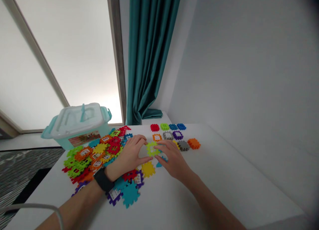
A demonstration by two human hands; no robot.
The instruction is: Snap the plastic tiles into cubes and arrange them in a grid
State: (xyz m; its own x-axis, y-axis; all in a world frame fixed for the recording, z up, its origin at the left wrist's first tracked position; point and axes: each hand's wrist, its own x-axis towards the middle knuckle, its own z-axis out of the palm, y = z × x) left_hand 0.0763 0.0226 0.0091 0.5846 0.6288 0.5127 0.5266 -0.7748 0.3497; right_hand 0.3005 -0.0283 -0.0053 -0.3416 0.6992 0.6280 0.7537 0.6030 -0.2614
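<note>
A lime green square tile [151, 149] with toothed edges and an open middle sits between my two hands. My left hand [132, 153] curves around its left side, fingertips at the upper corner and thumb along the lower edge. From the right, my right hand [173, 157] pinches the same tile, its fingers lying over part of it. Just below are a yellow tile [149, 169] and a light blue piece [160, 162], partly hidden by my right thumb. A heap of mixed toothed tiles [99, 148] lies beside and under my left forearm.
Small stacked toothed blocks stand in rows behind my hands, among them a red one [155, 127], a purple one [177, 135] and an orange one [194, 143]. A lidded teal tub [78, 123] stands at the back left. Blue tiles [131, 194] lie near the front.
</note>
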